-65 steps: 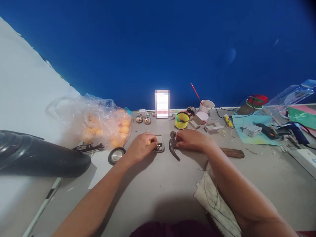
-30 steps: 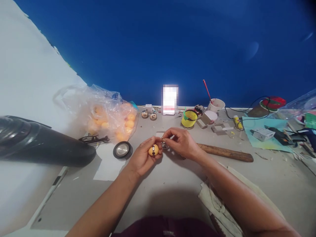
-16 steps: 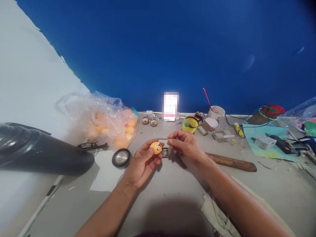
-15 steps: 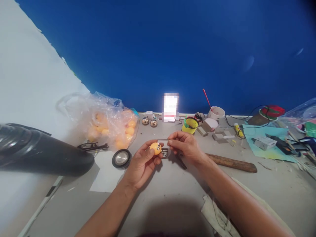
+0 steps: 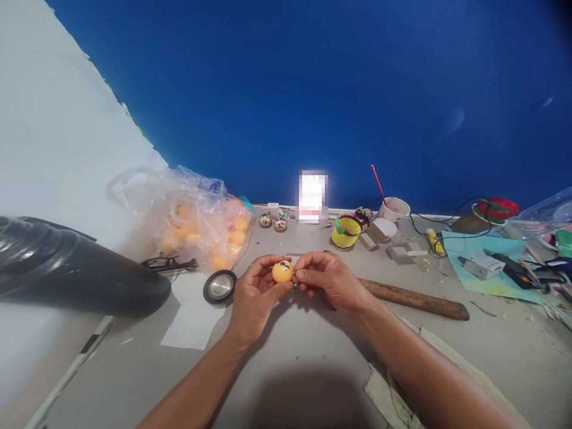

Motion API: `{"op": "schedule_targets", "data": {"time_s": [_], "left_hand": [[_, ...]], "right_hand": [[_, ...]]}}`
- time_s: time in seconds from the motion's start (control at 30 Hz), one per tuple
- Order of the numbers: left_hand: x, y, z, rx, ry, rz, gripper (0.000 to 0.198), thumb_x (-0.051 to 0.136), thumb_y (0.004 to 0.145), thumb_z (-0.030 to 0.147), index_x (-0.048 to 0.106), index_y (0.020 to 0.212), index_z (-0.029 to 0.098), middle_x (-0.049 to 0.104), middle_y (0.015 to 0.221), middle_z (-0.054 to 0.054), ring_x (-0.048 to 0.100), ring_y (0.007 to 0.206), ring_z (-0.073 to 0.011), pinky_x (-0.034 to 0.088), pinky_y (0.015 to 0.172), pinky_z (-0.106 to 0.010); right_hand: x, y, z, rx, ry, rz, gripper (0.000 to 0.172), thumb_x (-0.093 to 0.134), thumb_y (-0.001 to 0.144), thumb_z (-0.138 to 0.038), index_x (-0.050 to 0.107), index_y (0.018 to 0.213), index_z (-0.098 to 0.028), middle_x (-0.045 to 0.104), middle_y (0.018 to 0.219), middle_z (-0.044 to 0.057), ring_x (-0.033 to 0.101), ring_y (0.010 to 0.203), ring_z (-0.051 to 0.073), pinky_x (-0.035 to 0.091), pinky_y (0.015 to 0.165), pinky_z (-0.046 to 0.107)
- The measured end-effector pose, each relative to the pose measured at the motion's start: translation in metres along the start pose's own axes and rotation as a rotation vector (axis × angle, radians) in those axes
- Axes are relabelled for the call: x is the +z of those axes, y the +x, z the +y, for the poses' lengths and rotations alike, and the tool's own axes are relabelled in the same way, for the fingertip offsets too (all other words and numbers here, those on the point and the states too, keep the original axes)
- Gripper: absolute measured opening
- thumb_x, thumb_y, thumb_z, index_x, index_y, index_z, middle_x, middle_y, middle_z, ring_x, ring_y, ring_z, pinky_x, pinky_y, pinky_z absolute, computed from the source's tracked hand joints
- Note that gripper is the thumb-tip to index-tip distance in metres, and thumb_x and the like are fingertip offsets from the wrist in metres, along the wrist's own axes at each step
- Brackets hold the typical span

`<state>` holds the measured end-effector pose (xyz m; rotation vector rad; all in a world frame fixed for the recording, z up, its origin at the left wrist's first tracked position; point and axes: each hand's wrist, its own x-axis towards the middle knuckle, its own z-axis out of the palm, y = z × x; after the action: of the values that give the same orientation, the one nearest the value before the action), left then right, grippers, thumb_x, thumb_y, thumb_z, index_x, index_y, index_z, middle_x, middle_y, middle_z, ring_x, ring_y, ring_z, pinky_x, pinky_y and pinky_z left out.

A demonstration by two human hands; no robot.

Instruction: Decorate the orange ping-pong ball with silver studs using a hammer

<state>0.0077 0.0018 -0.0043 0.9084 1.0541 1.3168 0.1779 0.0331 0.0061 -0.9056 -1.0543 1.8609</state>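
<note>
An orange ball [image 5: 282, 273], the size of a table-tennis ball, carries a few small shiny and dark pieces on its upper side. My left hand [image 5: 259, 292] holds it between thumb and fingers above the table. Close against the ball's right side, my right hand [image 5: 324, 277] is closed in a pinch; what lies between its fingertips is too small to make out. Behind the hands are two balls covered in shiny pieces, a left one [image 5: 265, 221] and a right one [image 5: 280, 224].
Orange balls fill a clear plastic bag [image 5: 201, 202] at left. Nearby are a round black-rimmed lid [image 5: 220, 287], white paper [image 5: 190, 322] and a dark cylinder [image 5: 98, 274]. Rightward lie a wooden stick [image 5: 415, 298], a yellow cup [image 5: 345, 235], a white tub [image 5: 395, 208] and a cloth [image 5: 388, 393].
My right hand has moved left, bringing its fingertips up to the ball. The ball has turned in my left hand, so its shiny pieces now face more upward.
</note>
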Motion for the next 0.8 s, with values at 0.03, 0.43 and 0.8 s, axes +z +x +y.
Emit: {"op": "schedule_targets", "data": {"time_s": [0.03,0.43,0.8], "left_hand": [[0.0005,-0.0005,0.0,0.011,0.022,0.006,0.041,0.09,0.062,0.021,0.069,0.098,0.019,0.075,0.099,-0.004,0.071,0.085,-0.0172,0.058,0.075,-0.027],[-0.0004,-0.0024,-0.0023,0.064,0.136,0.008,0.042,0.089,0.065,0.026,0.069,0.101,0.018,0.074,0.089,-0.003,0.068,0.079,-0.0153,0.057,0.073,-0.025],[0.0026,-0.0032,-0.0003,0.097,0.15,0.032,0.04,0.089,0.063,0.026,0.07,0.098,0.017,0.074,0.089,-0.003,0.069,0.08,-0.0158,0.058,0.074,-0.026]], "right_hand": [[-0.0007,0.0006,0.0006,0.006,0.004,-0.001,0.028,0.09,0.064,-0.035,0.073,0.076,-0.016,0.068,0.066,-0.001,0.056,0.053,0.007,0.044,0.049,0.018],[-0.0083,0.0046,0.0039,0.153,0.112,-0.038,0.029,0.094,0.06,-0.03,0.075,0.075,-0.014,0.07,0.067,0.0,0.057,0.051,0.005,0.043,0.047,0.014],[-0.0075,0.0048,0.0036,0.155,0.106,-0.013,0.028,0.094,0.058,-0.029,0.075,0.073,-0.014,0.07,0.065,0.001,0.056,0.049,0.005,0.044,0.047,0.014]]}}
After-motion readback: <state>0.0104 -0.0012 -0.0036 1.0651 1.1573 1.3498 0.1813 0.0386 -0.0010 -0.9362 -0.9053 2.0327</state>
